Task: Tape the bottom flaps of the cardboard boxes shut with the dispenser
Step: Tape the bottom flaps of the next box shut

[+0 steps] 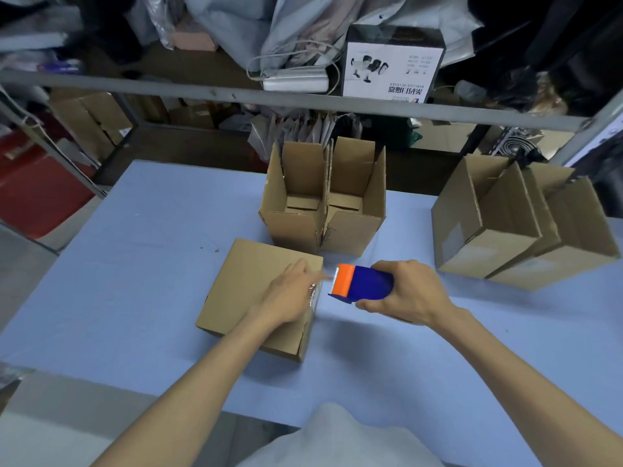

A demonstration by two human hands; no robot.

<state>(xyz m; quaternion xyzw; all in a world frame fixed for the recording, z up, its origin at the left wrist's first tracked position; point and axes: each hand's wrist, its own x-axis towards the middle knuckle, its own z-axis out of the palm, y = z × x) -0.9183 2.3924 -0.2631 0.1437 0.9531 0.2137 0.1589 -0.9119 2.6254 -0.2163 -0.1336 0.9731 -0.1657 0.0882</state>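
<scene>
At a blue-covered bench (135,264), you press your left hand (290,298) flat on the upturned cardboard box (242,281), fingers (303,267) straight and spread toward its right edge, holding nothing. Your right hand (404,291) grips the blue dispenser (362,284), fingers curled over its top and thumb under its near side. The dispenser hovers just beside the box's right edge, its orange cutter end pointing left at your left fingertips. A shiny strip of tape (312,293) seems to run down the box's right side wall, though blur hides whether it is stuck there.

The box lies directly left of the dispenser, so the coming pull looks like a right-to-left run across the top face, with the dispenser's long axis already set along that line. The right hand is the nearer to the starting edge, while the left sits squarely in the tape's likely path and would probably have to give way. The flap seam itself cannot be made out.

Two open boxes (323,210) stand upright just behind, two more (515,230) well off to the right, below a cluttered shelf (303,99)
</scene>
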